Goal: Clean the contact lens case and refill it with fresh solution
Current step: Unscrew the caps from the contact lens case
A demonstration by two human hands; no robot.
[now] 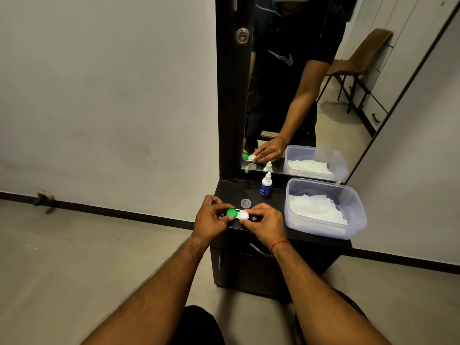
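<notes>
Dark countertop (276, 200), left hand (211, 219), right hand (264, 224) both gripping lens case (238, 214)

Light: moderate, even, indoor | Shadows: soft, faint | Glare: slight sheen on black tabletop (249, 189) | Focus: sharp centre, softer edges | Distortion: wide-angle, baseboard (112, 210) runs slanted

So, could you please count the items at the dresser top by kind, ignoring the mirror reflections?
Lens case: 1
Loose cap: 1
Solution bottle: 1
Plastic tub of tissues: 1
Total: 4
</notes>
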